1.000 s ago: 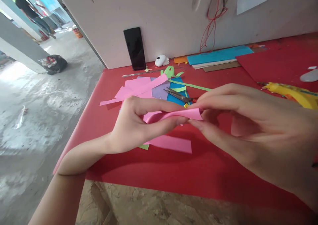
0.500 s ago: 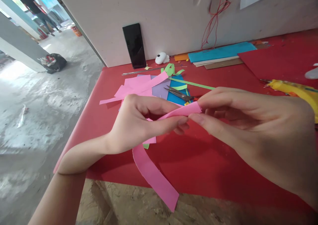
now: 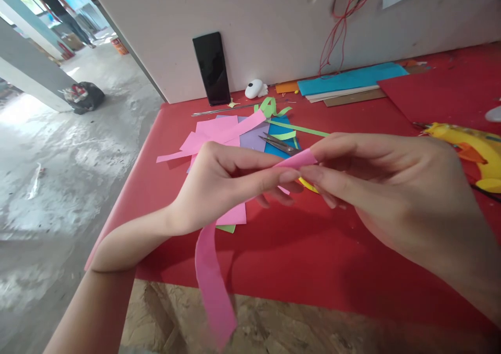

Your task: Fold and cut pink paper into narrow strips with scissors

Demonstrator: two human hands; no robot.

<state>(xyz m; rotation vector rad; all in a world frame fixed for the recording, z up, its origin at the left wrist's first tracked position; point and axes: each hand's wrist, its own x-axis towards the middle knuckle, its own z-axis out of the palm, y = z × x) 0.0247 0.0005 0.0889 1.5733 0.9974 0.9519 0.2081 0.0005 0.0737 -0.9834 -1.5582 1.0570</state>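
Observation:
Between thumb and fingers, my left hand (image 3: 238, 177) pinches a pink paper strip (image 3: 213, 281), whose long end hangs down past the table's front edge. At the strip's upper end, my right hand (image 3: 376, 182) is closed on the same paper, its thumb tip close to my left thumb. Just behind my fingers lie scissors (image 3: 278, 144) with dark blades and a yellow handle partly hidden by my hands. Under and behind my left hand are pink paper pieces (image 3: 217, 130), a purple sheet (image 3: 252, 136) and a blue sheet (image 3: 279, 127). Light green strips (image 3: 268, 107) curl beside them.
On the red table (image 3: 313, 260), a black phone (image 3: 212, 68) leans on the wall beside a small white object (image 3: 256, 88). Blue sheets (image 3: 352, 79) lie at the back. A yellow glue gun (image 3: 473, 145) is at right. A person (image 3: 58, 10) stands far off at left.
The strip's hanging end has swung left. Both hands have shifted slightly, with the right moving a little left and up, and more of the scissors' yellow handle shows below them.

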